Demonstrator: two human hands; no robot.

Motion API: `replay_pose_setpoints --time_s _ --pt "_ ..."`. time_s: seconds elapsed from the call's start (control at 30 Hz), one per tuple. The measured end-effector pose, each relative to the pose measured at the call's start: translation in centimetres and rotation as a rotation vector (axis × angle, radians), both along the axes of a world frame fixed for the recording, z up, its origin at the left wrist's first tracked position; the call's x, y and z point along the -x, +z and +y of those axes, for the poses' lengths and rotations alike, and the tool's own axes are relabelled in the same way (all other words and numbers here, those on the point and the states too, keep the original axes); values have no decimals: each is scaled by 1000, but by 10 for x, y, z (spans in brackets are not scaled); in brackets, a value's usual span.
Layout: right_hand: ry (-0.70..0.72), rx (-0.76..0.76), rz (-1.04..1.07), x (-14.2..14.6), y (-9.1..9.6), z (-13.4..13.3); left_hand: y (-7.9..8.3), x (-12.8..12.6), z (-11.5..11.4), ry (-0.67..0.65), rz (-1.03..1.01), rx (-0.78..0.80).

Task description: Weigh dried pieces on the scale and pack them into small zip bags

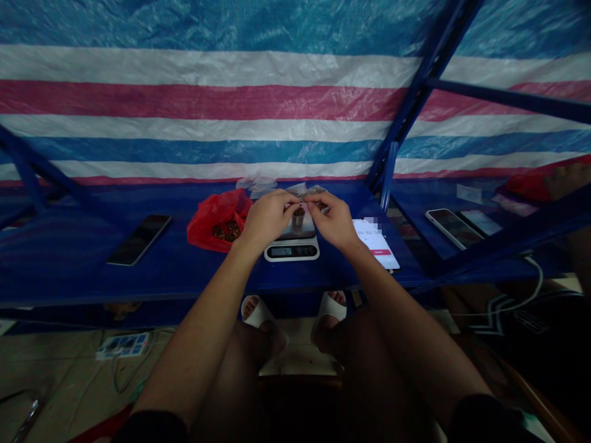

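A striped blue, white and red tarpaulin (295, 101) is hung behind a blue worktop (69, 264), on which a digital kitchen scale (292, 250) is placed, with a small metal cup (298, 216) standing on its platform. Both hands are held just above the cup. The fingers (295, 198) of the left hand (268, 216) and the fingers (314, 198) of the right hand (330, 221) are nearly closed, pinching a small pale piece (305, 197) between them; what it is cannot be told. A red plastic bag (217, 221) holding brown pieces (227, 231) is placed just beside the left hand, and a phone with a lit white screen (376, 243) lies beside the right. A 2nd, dark phone (139, 240) lies well apart on the left.
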State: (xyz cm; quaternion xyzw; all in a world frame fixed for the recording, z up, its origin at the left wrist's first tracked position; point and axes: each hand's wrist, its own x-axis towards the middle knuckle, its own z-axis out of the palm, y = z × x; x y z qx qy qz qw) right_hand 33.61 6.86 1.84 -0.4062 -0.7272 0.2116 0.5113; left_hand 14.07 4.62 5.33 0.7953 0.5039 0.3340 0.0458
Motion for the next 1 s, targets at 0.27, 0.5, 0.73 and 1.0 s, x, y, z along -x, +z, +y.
replay_pose_setpoints --time_s 0.27,0.5,0.73,1.0 --pt "20 -33 -89 -2 -1 0 -3 1 0 14 23 5" --pt "9 -45 -81 -9 -3 4 -1 4 -4 -7 10 36" --pt "45 86 -202 -26 6 -1 1 2 -7 11 34 45" --pt "99 150 -422 -34 12 -11 -1 2 -7 14 -24 59"
